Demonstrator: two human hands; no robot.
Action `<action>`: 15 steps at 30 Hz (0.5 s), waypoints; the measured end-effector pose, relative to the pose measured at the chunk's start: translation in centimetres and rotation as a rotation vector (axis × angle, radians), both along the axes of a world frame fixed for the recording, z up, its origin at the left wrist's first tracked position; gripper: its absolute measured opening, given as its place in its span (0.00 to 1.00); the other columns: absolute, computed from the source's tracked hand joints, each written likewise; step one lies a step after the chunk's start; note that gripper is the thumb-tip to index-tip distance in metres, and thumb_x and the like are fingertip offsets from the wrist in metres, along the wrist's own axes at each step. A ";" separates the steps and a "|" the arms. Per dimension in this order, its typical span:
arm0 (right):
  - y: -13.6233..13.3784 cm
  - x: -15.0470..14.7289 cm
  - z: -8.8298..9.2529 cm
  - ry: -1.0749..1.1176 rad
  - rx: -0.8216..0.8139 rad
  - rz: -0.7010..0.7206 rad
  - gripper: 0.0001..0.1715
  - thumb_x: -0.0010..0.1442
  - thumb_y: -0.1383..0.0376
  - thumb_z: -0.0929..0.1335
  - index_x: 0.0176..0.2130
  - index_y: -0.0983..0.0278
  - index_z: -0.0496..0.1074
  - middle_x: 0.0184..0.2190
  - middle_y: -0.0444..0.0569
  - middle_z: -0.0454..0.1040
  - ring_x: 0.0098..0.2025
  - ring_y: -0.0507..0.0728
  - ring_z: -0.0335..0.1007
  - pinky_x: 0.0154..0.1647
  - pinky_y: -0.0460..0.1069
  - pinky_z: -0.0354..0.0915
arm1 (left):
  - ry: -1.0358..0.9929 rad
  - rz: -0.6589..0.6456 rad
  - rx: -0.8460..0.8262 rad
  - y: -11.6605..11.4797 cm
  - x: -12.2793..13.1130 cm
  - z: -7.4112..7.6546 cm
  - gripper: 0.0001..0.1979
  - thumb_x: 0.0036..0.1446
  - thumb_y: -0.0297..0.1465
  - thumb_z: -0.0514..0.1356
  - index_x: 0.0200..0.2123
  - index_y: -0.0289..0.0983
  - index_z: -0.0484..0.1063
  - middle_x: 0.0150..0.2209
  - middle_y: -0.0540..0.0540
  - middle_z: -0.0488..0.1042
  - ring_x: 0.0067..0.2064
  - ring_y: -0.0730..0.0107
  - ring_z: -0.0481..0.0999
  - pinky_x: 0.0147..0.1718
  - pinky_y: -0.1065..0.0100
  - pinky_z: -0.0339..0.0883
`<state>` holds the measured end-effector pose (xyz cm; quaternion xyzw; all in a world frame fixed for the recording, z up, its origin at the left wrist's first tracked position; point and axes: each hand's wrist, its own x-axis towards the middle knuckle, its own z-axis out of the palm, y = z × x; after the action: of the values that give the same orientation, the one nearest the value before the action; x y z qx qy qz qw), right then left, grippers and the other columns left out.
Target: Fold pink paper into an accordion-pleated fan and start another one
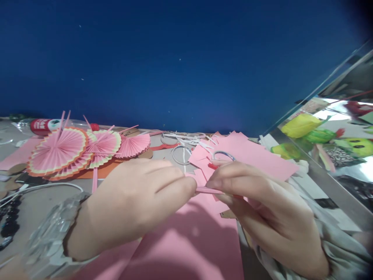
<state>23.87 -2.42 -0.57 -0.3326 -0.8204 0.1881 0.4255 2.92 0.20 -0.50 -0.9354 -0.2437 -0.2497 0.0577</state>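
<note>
Between my two hands runs a narrow folded pink paper strip [209,190]. My left hand [136,194] is closed on its left end, with the fingers curled and the fingertips hidden behind the knuckles. At the other end, my right hand [268,206] pinches the strip between thumb and fingers. Under both hands lie large sheets of pink paper [201,249]. A pair of scissors [182,154] with ring handles rests just behind the hands.
Pleated pink paper fans [58,151] with pale and orange edges lie at the left, before a plastic bottle [43,126] on its side. More pink paper [241,151] is stacked behind my right hand. A blue partition [175,70] closes off the back. Yellow and green plush-like items [301,125] lie at right.
</note>
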 end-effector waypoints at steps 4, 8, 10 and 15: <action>-0.1 0.1 -0.2 0.014 -0.009 0.012 0.17 0.53 0.79 0.66 0.41 0.62 0.69 0.34 0.46 0.72 0.38 0.52 0.71 0.36 0.46 0.71 | -0.004 -0.035 0.008 -0.1 0.1 0.3 0.12 0.62 0.23 0.48 0.34 0.35 0.72 0.31 0.48 0.76 0.31 0.69 0.73 0.30 0.68 0.67; -0.2 0.7 0.1 0.010 0.010 -0.013 0.19 0.53 0.80 0.66 0.40 0.60 0.69 0.33 0.44 0.73 0.39 0.53 0.71 0.37 0.48 0.70 | -0.017 -0.032 -0.034 -0.1 -0.2 0.4 0.10 0.62 0.25 0.49 0.35 0.35 0.70 0.31 0.49 0.75 0.31 0.70 0.72 0.29 0.67 0.65; -0.3 1.5 0.4 -0.011 0.036 -0.021 0.19 0.53 0.79 0.65 0.39 0.58 0.69 0.33 0.44 0.73 0.40 0.54 0.71 0.39 0.49 0.70 | -0.019 -0.009 -0.060 -0.1 -0.6 0.4 0.09 0.63 0.28 0.49 0.35 0.36 0.69 0.30 0.50 0.74 0.31 0.71 0.71 0.29 0.67 0.63; -0.4 3.9 0.9 -0.108 0.063 -0.068 0.19 0.54 0.77 0.64 0.40 0.55 0.69 0.36 0.45 0.72 0.41 0.56 0.70 0.44 0.54 0.68 | -0.013 0.000 -0.020 0.0 -1.1 0.5 0.04 0.62 0.28 0.52 0.36 0.37 0.66 0.33 0.51 0.75 0.33 0.71 0.72 0.31 0.67 0.63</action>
<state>27.80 -2.82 0.33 -0.3565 -0.8358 0.1294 0.3970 1.80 0.16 -0.04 -0.9343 -0.2464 -0.2532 0.0466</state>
